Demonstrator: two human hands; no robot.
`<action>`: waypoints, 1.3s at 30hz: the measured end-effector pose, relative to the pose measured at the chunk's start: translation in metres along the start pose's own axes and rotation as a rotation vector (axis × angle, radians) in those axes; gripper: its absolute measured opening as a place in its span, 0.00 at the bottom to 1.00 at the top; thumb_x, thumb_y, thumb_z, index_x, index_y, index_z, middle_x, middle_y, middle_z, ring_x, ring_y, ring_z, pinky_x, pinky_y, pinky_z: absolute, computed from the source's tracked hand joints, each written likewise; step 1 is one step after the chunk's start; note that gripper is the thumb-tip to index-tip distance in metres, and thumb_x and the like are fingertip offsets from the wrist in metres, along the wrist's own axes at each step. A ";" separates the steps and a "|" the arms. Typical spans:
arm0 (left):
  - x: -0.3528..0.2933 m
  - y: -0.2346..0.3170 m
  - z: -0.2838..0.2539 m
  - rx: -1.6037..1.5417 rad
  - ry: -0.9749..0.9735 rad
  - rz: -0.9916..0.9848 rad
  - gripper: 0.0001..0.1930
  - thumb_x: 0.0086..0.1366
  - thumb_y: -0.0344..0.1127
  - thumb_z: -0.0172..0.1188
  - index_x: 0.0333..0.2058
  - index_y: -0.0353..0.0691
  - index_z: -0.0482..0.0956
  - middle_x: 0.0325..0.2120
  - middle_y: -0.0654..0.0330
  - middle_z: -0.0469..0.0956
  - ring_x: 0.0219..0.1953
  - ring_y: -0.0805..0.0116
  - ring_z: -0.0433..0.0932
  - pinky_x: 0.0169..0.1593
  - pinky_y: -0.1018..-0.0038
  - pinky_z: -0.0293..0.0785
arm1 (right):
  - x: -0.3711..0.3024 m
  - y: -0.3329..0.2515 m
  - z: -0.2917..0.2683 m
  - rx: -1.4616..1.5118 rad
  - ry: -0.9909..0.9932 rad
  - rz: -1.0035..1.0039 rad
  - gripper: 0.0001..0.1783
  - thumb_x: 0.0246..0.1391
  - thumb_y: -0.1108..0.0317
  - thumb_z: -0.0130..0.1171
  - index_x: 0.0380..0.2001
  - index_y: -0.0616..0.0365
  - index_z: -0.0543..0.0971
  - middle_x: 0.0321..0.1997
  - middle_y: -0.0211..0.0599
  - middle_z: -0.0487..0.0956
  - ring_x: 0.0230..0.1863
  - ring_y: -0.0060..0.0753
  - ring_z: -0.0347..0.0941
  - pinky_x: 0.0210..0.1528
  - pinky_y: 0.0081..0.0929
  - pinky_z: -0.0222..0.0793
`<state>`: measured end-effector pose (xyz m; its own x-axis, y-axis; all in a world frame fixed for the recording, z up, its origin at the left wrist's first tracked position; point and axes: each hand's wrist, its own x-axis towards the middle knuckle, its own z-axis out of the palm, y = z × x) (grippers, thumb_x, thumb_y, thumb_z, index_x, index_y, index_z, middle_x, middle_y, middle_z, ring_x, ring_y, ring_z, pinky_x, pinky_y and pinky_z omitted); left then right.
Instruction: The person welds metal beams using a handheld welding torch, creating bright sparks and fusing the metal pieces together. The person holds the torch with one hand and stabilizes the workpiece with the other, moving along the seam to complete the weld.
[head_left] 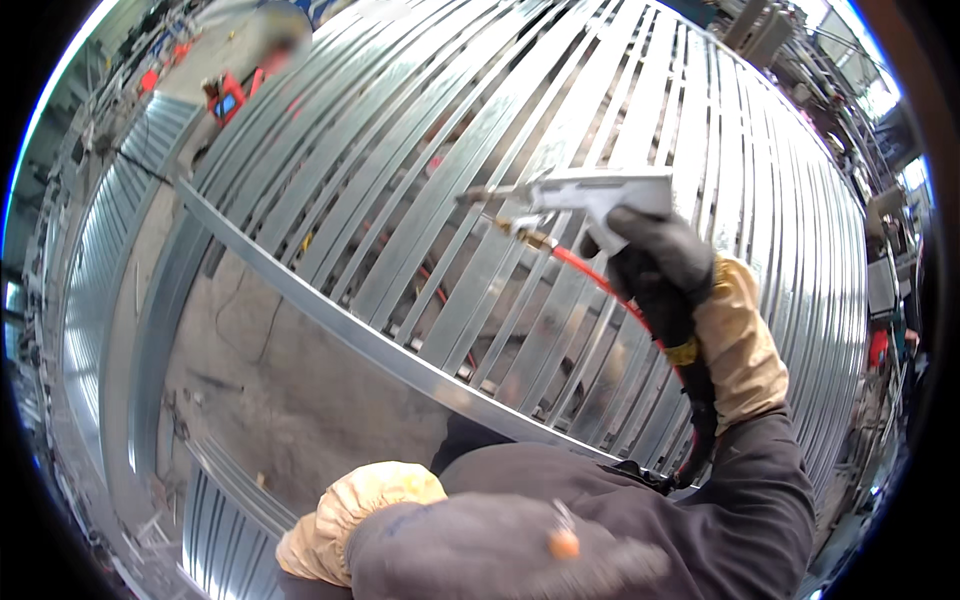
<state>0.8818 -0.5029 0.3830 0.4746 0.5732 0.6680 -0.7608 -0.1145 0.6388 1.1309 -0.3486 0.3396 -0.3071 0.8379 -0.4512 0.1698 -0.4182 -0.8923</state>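
My right hand (pixel 655 255), in a dark grey glove with a tan cuff, is closed round the grip of a white and grey pistol-shaped gun (pixel 605 188). Its narrow metal nozzle points left, over the slatted metal frame (pixel 390 345). From a brass fitting under the nozzle, a red hose (pixel 590 272) runs back past my wrist, beside a thick black cable (pixel 698 405). My left hand (pixel 470 550), gloved in grey with a pale cuff, is low in front of my body and smeared by motion. A small orange spot (pixel 563 543) shows at its fingers; what it is I cannot make out.
Long shiny metal slats of the frame fill the middle and right. More slatted metal panels (pixel 110 270) lie at the left. Beyond the frame's far left corner stands a red device (pixel 225 98). Racks and stacked material (pixel 885 250) line the right side.
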 end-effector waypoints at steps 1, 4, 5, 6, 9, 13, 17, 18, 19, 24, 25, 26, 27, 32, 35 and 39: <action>-0.001 -0.006 -0.011 -0.044 -0.026 0.034 0.27 0.70 0.42 0.50 0.52 0.17 0.66 0.45 0.30 0.72 0.43 0.40 0.77 0.44 0.57 0.75 | 0.021 0.011 0.022 0.072 -0.087 0.038 0.18 0.58 0.61 0.58 0.41 0.68 0.75 0.20 0.38 0.78 0.11 0.22 0.70 0.14 0.19 0.67; -0.006 -0.023 -0.049 -0.266 -0.004 0.092 0.19 0.69 0.32 0.49 0.49 0.15 0.68 0.42 0.32 0.74 0.40 0.40 0.78 0.40 0.57 0.76 | 0.077 0.055 0.065 0.154 -0.209 0.129 0.19 0.58 0.62 0.59 0.46 0.66 0.74 0.25 0.38 0.79 0.14 0.23 0.72 0.15 0.22 0.70; -0.005 -0.021 -0.077 -0.303 0.005 0.069 0.18 0.68 0.29 0.49 0.48 0.16 0.68 0.42 0.33 0.75 0.39 0.41 0.78 0.40 0.58 0.76 | 0.094 0.064 0.073 0.115 -0.285 0.168 0.20 0.58 0.62 0.59 0.48 0.65 0.74 0.27 0.38 0.80 0.14 0.23 0.73 0.15 0.22 0.71; -0.008 -0.019 -0.088 -0.289 0.090 0.096 0.17 0.67 0.28 0.49 0.47 0.16 0.68 0.42 0.35 0.75 0.39 0.43 0.78 0.40 0.59 0.76 | 0.108 0.069 0.091 0.147 -0.329 0.184 0.21 0.58 0.61 0.60 0.50 0.64 0.74 0.29 0.38 0.80 0.15 0.24 0.73 0.16 0.22 0.71; -0.027 -0.023 -0.094 -0.364 0.332 0.159 0.15 0.64 0.26 0.53 0.45 0.18 0.70 0.42 0.40 0.76 0.42 0.49 0.78 0.43 0.63 0.75 | 0.146 0.077 0.128 0.128 -0.448 0.208 0.21 0.57 0.61 0.60 0.48 0.65 0.74 0.31 0.37 0.80 0.19 0.24 0.75 0.19 0.21 0.73; -0.075 -0.019 -0.140 -1.057 0.373 -0.358 0.17 0.62 0.30 0.58 0.47 0.26 0.71 0.43 0.44 0.77 0.45 0.56 0.78 0.49 0.66 0.75 | 0.180 0.083 0.162 0.104 -0.479 0.273 0.20 0.57 0.62 0.61 0.48 0.63 0.74 0.30 0.35 0.79 0.20 0.21 0.74 0.20 0.20 0.71; -0.152 -0.022 -0.160 -0.598 1.306 -0.538 0.21 0.71 0.35 0.47 0.59 0.30 0.64 0.51 0.44 0.72 0.49 0.58 0.76 0.57 0.65 0.71 | 0.183 0.084 0.169 0.096 -0.456 0.308 0.20 0.56 0.63 0.61 0.49 0.62 0.75 0.30 0.33 0.78 0.20 0.17 0.71 0.20 0.17 0.67; -0.184 -0.061 -0.168 -0.194 1.261 -0.330 0.25 0.71 0.39 0.50 0.61 0.31 0.60 0.54 0.45 0.70 0.49 0.60 0.76 0.55 0.65 0.73 | 0.184 0.087 0.163 -0.013 -0.450 0.311 0.21 0.56 0.63 0.62 0.50 0.62 0.74 0.32 0.32 0.79 0.23 0.17 0.72 0.23 0.17 0.68; -0.192 -0.074 -0.172 -0.189 1.362 -0.410 0.26 0.70 0.39 0.51 0.62 0.31 0.58 0.53 0.46 0.70 0.49 0.61 0.76 0.55 0.66 0.73 | 0.185 0.091 0.158 -0.119 -0.454 0.311 0.21 0.56 0.64 0.62 0.50 0.62 0.74 0.34 0.32 0.79 0.26 0.16 0.73 0.26 0.17 0.69; -0.189 -0.117 -0.174 -0.204 1.615 -0.554 0.25 0.69 0.31 0.51 0.61 0.32 0.57 0.46 0.53 0.73 0.46 0.67 0.75 0.50 0.73 0.74 | 0.186 0.096 0.165 -0.021 -0.424 0.343 0.21 0.55 0.64 0.64 0.49 0.62 0.75 0.41 0.32 0.80 0.40 0.20 0.74 0.41 0.22 0.72; -0.189 -0.125 -0.176 -0.231 1.601 -0.509 0.24 0.68 0.31 0.52 0.60 0.32 0.59 0.44 0.55 0.72 0.44 0.70 0.74 0.49 0.75 0.73 | 0.187 0.096 0.167 -0.015 -0.433 0.337 0.21 0.54 0.65 0.64 0.49 0.62 0.75 0.42 0.33 0.80 0.41 0.20 0.74 0.42 0.22 0.72; -0.192 -0.134 -0.179 -0.258 1.582 -0.465 0.22 0.68 0.30 0.52 0.59 0.32 0.60 0.41 0.57 0.72 0.42 0.72 0.73 0.47 0.76 0.73 | 0.187 0.097 0.167 -0.008 -0.438 0.331 0.21 0.54 0.65 0.64 0.49 0.62 0.75 0.42 0.33 0.80 0.42 0.21 0.74 0.44 0.23 0.72; -0.194 -0.139 -0.181 -0.286 1.564 -0.421 0.21 0.68 0.29 0.53 0.57 0.32 0.62 0.39 0.59 0.72 0.40 0.74 0.73 0.46 0.78 0.73 | 0.186 0.099 0.168 0.005 -0.443 0.312 0.22 0.54 0.65 0.65 0.49 0.62 0.74 0.42 0.33 0.80 0.42 0.21 0.74 0.44 0.23 0.72; -0.204 -0.145 -0.193 0.510 1.252 -0.883 0.18 0.72 0.34 0.46 0.56 0.30 0.65 0.43 0.57 0.74 0.47 0.67 0.76 0.49 0.69 0.78 | 0.189 0.110 0.167 0.005 -0.455 0.295 0.23 0.53 0.66 0.65 0.50 0.63 0.73 0.42 0.34 0.80 0.42 0.22 0.74 0.43 0.23 0.72; -0.192 -0.139 -0.193 0.442 1.331 -0.796 0.16 0.72 0.35 0.46 0.53 0.30 0.67 0.40 0.57 0.75 0.45 0.67 0.77 0.45 0.71 0.79 | 0.190 0.111 0.167 0.043 -0.447 0.313 0.23 0.54 0.65 0.65 0.51 0.63 0.73 0.41 0.34 0.80 0.40 0.21 0.75 0.40 0.22 0.73; -0.191 -0.137 -0.196 0.020 1.483 -0.587 0.15 0.71 0.34 0.45 0.50 0.29 0.68 0.40 0.55 0.75 0.44 0.64 0.78 0.42 0.73 0.80 | 0.190 0.115 0.168 0.005 -0.427 0.251 0.23 0.54 0.65 0.65 0.50 0.63 0.73 0.39 0.33 0.80 0.36 0.20 0.76 0.34 0.20 0.74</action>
<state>0.8087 -0.4377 0.0936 -0.1545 0.7848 -0.6002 -0.6244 0.3933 0.6749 0.9346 -0.2963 0.1484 -0.6140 0.4931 -0.6164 0.2833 -0.5912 -0.7551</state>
